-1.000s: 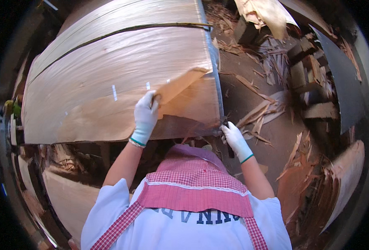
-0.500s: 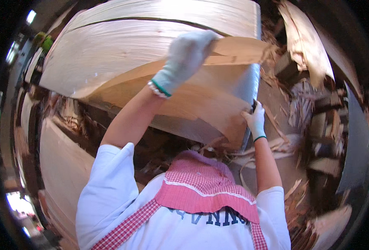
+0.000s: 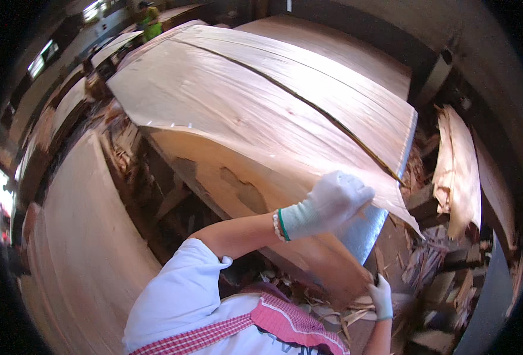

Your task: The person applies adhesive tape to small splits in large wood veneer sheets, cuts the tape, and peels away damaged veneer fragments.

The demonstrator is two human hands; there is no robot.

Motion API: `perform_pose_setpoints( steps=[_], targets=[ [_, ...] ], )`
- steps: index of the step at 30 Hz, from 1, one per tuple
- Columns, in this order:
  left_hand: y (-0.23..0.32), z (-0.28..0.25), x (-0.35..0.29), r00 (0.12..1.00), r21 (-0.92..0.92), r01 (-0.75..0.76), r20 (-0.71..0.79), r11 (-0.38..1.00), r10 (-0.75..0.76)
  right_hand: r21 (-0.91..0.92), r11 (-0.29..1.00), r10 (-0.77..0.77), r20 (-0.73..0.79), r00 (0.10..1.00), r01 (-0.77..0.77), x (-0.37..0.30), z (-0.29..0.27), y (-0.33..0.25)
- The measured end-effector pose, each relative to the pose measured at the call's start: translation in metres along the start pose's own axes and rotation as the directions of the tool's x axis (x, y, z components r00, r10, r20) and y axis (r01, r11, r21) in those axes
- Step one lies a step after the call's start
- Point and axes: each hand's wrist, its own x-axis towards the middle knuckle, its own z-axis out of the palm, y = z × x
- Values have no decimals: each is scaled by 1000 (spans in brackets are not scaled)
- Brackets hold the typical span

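My left hand (image 3: 335, 204), in a white glove with a green cuff, is closed over the raised edge of a thin brown wood veneer sheet (image 3: 237, 183). A bit of tan sheet shows below its fingertips. My right hand (image 3: 382, 299), gloved too, is closed at the near right corner of the brown sheet. Whatever its fingers hold is too small to make out. Beyond my left hand lies a broad pale veneer sheet (image 3: 226, 89) with a long dark split, its near edge curling up. Between the pale and brown sheets a shiny metal surface (image 3: 365, 234) shows.
Stacked pale sheets (image 3: 90, 219) stand at the left. Bark-like scraps (image 3: 433, 248) and a long curled wood piece (image 3: 456, 168) lie at the right. A grey panel (image 3: 489, 296) leans beyond them. In the far left background is a person in green (image 3: 151, 26).
My view has turned, so the stack sits slanted. My left hand has come from above the sheets down toward my right hand. The pale sheet's near edge now curls over the metal.
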Motion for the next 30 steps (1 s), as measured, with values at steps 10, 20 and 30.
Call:
perform_pose_setpoints(
  steps=[10,20,30],
  targets=[
    [52,19,-43,977,91,201,59,975,-207,87,941,300,-659,690,-326,-56,-269,270],
    [156,59,-37,760,183,482,400,857,-513,-287,956,-158,-669,726,-56,-16,-428,271],
    [123,242,42,766,284,331,477,900,-432,-417,907,-336,-622,707,64,186,-527,230]
  ],
)
